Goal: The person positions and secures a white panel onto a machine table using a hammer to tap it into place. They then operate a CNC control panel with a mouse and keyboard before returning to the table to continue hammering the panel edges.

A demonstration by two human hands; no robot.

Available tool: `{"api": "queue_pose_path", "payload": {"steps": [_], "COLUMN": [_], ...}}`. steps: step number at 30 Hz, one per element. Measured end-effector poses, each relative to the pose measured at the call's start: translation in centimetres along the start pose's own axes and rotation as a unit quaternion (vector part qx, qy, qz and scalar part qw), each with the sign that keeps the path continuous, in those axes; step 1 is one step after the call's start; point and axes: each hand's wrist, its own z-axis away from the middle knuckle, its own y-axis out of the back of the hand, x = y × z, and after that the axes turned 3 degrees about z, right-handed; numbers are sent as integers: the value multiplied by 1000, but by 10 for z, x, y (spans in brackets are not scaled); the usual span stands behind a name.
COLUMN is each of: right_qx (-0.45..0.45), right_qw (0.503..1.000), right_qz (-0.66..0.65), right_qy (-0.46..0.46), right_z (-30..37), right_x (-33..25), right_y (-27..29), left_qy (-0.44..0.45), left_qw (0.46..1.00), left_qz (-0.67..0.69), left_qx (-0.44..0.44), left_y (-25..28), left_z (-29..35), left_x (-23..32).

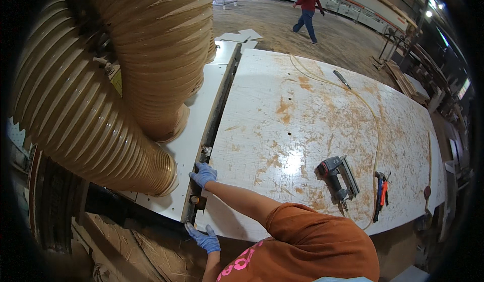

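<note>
And here we are, both gloved hands at the long dark rail [214,114]! The right grip [204,175] lies on it, fingers bent across the rail; pinching or merely resting, I cannot tell. Below it, the left grip [204,240] reaches the rail's near end with its fingertips, and how firmly it closes there is hidden too. Between the two grips sits a round metal fitting [194,200]! Left of the right grip, a white panel [193,130] carries two fat ribbed hoses [96,110]. Swing right of that grip: the white table [257,95], streaked with brown dust! Well apart on it lies a nail gun [330,166], then, farther right, a hammer [378,201] beside orange-handled pliers [384,191]. Far beyond the grips, up and to the right, a person in a red top [307,0] strides across the floor!
</note>
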Motion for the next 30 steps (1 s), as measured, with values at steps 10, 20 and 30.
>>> {"api": "queue_pose_path", "payload": {"steps": [10, 20, 30], "right_qx": [72, 36, -13], "right_qw": [997, 999, 1000], "right_qz": [20, -21, -10], "right_qy": [21, 34, 24], "right_z": [-39, -25, -38], "right_x": [38, 22, 27], "right_y": [-41, -32, -33], "left_qy": [66, 165, 168], "left_qw": [996, 983, 982], "left_qz": [14, 61, 45], "left_qx": [-57, -58, -72], "left_y": [-19, -21, -17], "left_z": [24, 36, 31], "left_x": [-6, -4, 8]}}
